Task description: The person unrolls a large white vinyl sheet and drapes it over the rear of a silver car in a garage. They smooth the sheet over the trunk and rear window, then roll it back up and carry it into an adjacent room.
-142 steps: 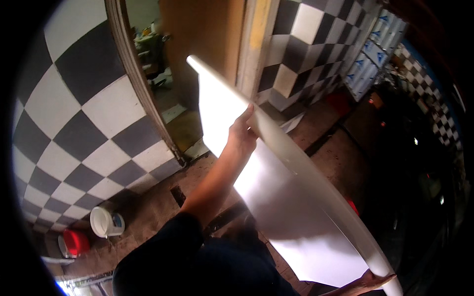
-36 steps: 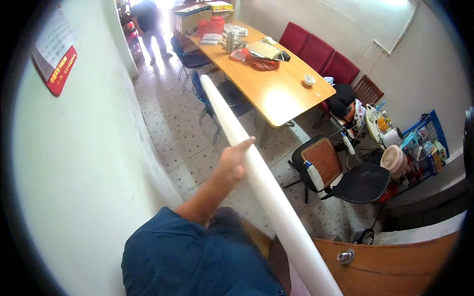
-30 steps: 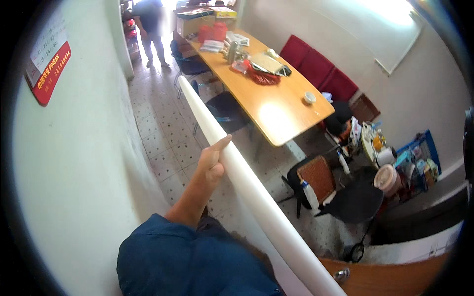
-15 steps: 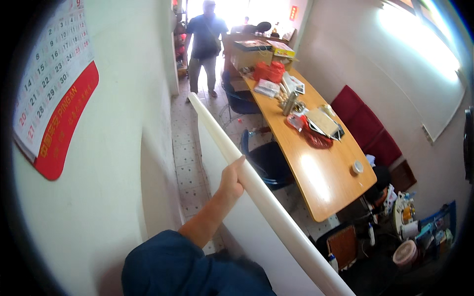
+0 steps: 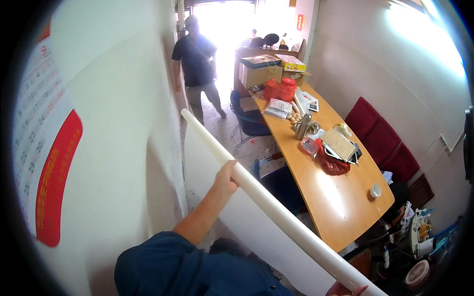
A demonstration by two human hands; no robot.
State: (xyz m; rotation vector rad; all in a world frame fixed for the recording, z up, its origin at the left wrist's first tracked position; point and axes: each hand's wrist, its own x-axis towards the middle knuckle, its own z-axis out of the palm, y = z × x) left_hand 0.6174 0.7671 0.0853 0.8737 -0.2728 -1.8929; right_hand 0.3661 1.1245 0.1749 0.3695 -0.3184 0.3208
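A long white roll of sheet material [image 5: 281, 214] slants across the view from the far middle down to the lower right. Below it hangs a loose white sheet [image 5: 256, 234], unrolled from the roll. My left hand [image 5: 227, 177] grips the roll's edge toward its far end, thumb on top and the other fingers mostly hidden. At the lower edge, my right hand [image 5: 344, 290] is wrapped around the near part of the roll; only some fingers show.
A person [image 5: 196, 61] stands beyond the roll's far end. Right of the roll are a wooden table [image 5: 328, 224] with bags, boxes and a cup, and blue chairs [image 5: 249, 121]. A white wall [image 5: 111, 148] with a calendar [image 5: 59, 182] runs close on my left.
My right hand has come into view on the roll's near part. My left hand keeps its grip. The view has shifted, and the person has moved nearer the left wall.
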